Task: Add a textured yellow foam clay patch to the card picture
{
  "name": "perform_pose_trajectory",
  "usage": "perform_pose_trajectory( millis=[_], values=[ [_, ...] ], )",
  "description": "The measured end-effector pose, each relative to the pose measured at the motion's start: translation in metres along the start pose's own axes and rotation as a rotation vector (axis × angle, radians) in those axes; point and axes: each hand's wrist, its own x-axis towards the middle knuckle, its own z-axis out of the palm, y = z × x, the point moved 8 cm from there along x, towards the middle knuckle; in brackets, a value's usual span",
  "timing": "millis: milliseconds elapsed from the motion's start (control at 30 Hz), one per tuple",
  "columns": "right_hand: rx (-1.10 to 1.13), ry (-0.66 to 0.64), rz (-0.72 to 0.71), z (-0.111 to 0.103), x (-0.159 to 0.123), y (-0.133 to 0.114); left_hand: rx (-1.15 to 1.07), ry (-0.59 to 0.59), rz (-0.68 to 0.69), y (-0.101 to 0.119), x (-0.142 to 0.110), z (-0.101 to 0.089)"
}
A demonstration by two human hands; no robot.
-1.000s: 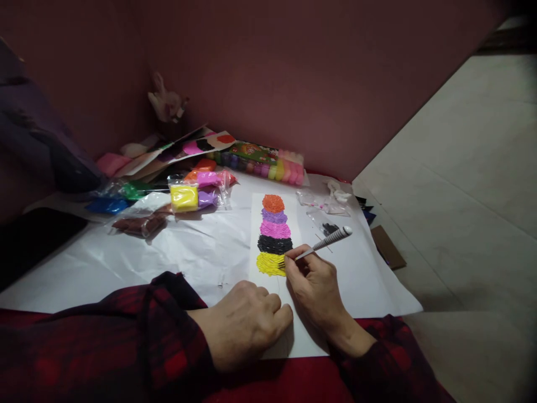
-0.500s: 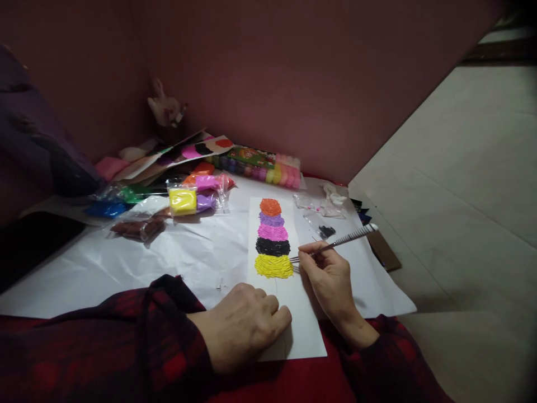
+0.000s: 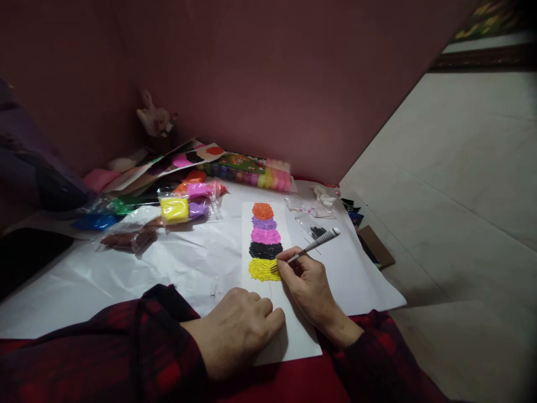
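Observation:
A white paper strip [image 3: 300,333] lies before me, bearing stacked bands of textured clay: orange, purple, pink, black and, lowest, yellow clay [image 3: 262,270]. My right hand [image 3: 308,288] grips a fork [image 3: 322,240] with a striped handle, pinched low near its tines. The tines touch or sit just over the right part of the yellow band, partly hidden by my fingers. My left hand [image 3: 243,330] rests closed on the lower left of the strip, knuckles up. Its fingers curl under, and nothing shows in them.
Bagged clay in several colours, including a yellow pack [image 3: 175,210], lies at the left. Behind stand a clay box [image 3: 247,168] and a painted sheet [image 3: 201,155]. Small bags with black bits [image 3: 318,231] are at the right. A dark flat object [image 3: 31,254] is at far left.
My right hand has moved the fork from the yellow band's right edge onto the band, handle tilted more steeply. My left hand stays on the strip. The view has shifted slightly.

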Motion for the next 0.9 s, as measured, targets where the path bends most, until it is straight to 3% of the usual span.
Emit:
perform_pose_trajectory(
  millis=[433, 700, 900],
  values=[
    [-0.050, 0.105, -0.005, -0.014, 0.001, 0.004, 0.002, -0.007, -0.002, 0.000, -0.001, -0.001],
    [-0.052, 0.006, -0.043, -0.002, 0.000, -0.007, -0.008, -0.035, -0.001, 0.001, 0.001, 0.000],
    [-0.123, 0.080, -0.066, -0.011, 0.000, -0.005, 0.000, -0.044, 0.000, 0.000, 0.002, 0.000]
  ],
)
